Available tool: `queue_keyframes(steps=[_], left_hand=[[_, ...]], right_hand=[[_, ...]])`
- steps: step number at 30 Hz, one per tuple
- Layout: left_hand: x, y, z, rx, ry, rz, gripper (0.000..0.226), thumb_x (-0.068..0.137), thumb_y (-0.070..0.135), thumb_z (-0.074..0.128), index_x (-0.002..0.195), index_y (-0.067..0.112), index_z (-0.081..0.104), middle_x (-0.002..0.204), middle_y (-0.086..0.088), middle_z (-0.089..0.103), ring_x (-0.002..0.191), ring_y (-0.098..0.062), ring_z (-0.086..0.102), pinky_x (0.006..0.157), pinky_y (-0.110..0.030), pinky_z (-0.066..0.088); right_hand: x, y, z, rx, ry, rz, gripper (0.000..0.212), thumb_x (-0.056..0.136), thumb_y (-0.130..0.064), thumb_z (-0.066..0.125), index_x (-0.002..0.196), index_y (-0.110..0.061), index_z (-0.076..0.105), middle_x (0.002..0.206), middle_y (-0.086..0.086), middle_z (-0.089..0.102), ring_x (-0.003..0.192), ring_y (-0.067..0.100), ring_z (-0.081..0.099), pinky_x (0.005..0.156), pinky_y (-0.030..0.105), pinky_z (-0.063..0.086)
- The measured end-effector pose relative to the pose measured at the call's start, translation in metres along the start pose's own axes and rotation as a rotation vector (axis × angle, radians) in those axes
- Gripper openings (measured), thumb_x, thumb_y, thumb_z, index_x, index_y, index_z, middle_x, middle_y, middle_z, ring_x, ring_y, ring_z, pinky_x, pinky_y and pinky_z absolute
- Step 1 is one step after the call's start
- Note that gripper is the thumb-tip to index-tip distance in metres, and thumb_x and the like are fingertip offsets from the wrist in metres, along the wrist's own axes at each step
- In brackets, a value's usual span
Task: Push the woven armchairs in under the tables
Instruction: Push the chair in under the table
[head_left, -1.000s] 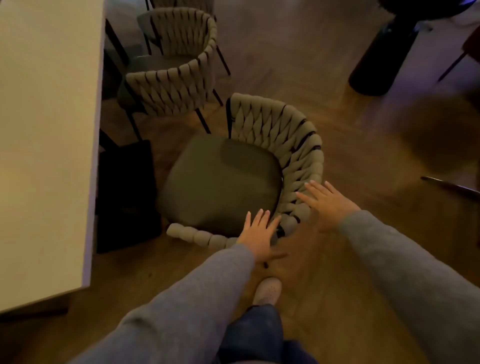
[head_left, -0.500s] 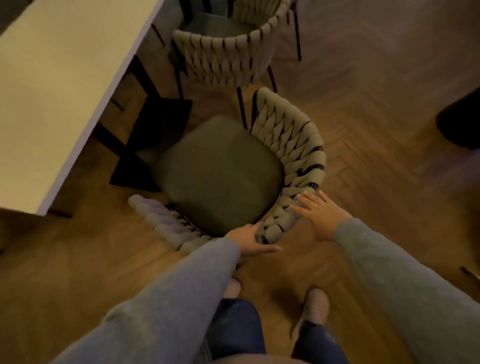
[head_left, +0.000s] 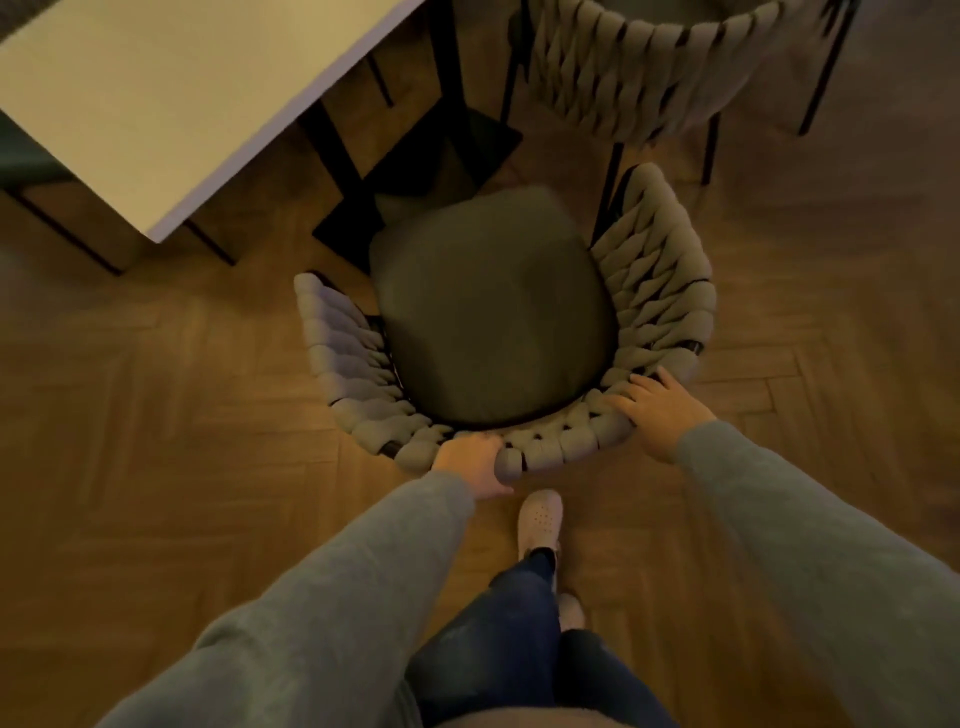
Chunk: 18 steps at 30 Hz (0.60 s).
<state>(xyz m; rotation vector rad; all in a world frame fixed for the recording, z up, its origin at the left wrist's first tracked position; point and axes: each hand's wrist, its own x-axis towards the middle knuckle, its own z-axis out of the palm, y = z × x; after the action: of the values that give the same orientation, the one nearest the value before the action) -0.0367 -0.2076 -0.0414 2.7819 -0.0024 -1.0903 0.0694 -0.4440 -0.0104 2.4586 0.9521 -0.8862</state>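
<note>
Woven armchair (head_left: 493, 312): swung round since last view, seat front now facing worktop (head_left: 182, 93), near its corner, not yet under. Left hand (head_left: 470, 465) now grips back rim; right hand (head_left: 660, 415) presses rim, fingers spread. Straight push likely remains.

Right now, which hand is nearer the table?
Left. The left hand grips the back rim of the armchair on the side toward the table; the right hand rests on the rim's far side, farther from the table.
</note>
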Motion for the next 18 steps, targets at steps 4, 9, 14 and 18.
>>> queue_keyframes(steps=[4, 9, 14, 18], left_hand=[[0.002, 0.001, 0.002, 0.088, 0.067, 0.021, 0.058, 0.088, 0.049, 0.057, 0.138, 0.021, 0.044, 0.13, -0.006, 0.056, 0.115, -0.027, 0.056, 0.091, -0.037, 0.047], [0.003, -0.002, 0.0, 0.107, 0.07, 0.047, 0.049, 0.092, 0.051, 0.048, 0.131, 0.021, 0.048, 0.115, -0.004, 0.065, 0.104, -0.026, 0.062, 0.086, -0.037, 0.05], [0.021, 0.006, -0.017, 0.055, 0.092, 0.015, 0.046, 0.093, 0.049, 0.047, 0.13, 0.02, 0.049, 0.109, -0.005, 0.068, 0.099, -0.028, 0.063, 0.08, -0.035, 0.048], [0.04, 0.019, -0.037, 0.029, 0.097, -0.052, 0.045, 0.094, 0.049, 0.046, 0.13, 0.022, 0.048, 0.108, -0.004, 0.068, 0.097, -0.027, 0.063, 0.077, -0.035, 0.047]], right_hand=[[0.019, 0.007, -0.002, -0.053, -0.016, -0.062, 0.05, 0.1, -0.017, 0.042, 0.148, -0.025, 0.032, 0.151, 0.001, 0.038, 0.14, 0.022, 0.033, 0.12, 0.045, 0.017], [0.031, 0.008, -0.011, -0.08, -0.059, -0.081, 0.041, 0.1, -0.02, 0.045, 0.14, -0.028, 0.044, 0.141, 0.001, 0.048, 0.131, 0.023, 0.043, 0.106, 0.039, 0.036], [0.055, 0.037, -0.026, -0.103, -0.044, -0.144, 0.039, 0.099, -0.021, 0.049, 0.138, -0.029, 0.046, 0.139, 0.0, 0.05, 0.128, 0.023, 0.044, 0.103, 0.039, 0.039], [0.086, 0.067, -0.044, -0.141, -0.018, -0.215, 0.038, 0.097, -0.024, 0.053, 0.134, -0.028, 0.05, 0.137, 0.0, 0.051, 0.127, 0.023, 0.046, 0.102, 0.039, 0.038]])
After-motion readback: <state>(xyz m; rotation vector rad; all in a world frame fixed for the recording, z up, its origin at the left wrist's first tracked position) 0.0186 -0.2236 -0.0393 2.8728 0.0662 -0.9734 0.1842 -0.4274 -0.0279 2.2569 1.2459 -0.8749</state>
